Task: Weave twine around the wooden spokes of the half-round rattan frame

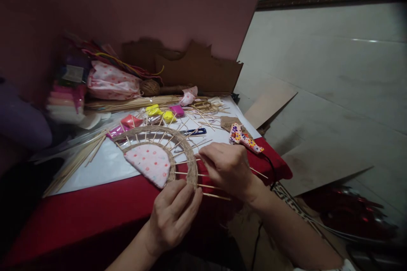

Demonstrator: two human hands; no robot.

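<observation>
A half-round woven piece (190, 156) has brown twine bands over thin sticks that fan outward. Its flat inner half-disc (148, 163) is covered in white fabric with pinkish-red spots. My left hand (174, 214) is closed on the lower end of the twine band, thumb and fingers pinching its edge. At the outer right rim, my right hand (227, 169) is closed in a pinch around a thin wooden stick (197, 159); its fingertips partly hide what they grip. Another stick end (259, 172) shows beyond that hand. Several bare sticks (216, 197) project between the hands.
A glue gun with flowered covering (244, 139) lies at the table's right, its cord hanging down. Behind are a blue cutter (195, 131), yellow packets (154, 110), twine ball (150, 87) and cardboard (197, 70). Loose sticks (76, 163) lie left on the red-covered table (79, 211).
</observation>
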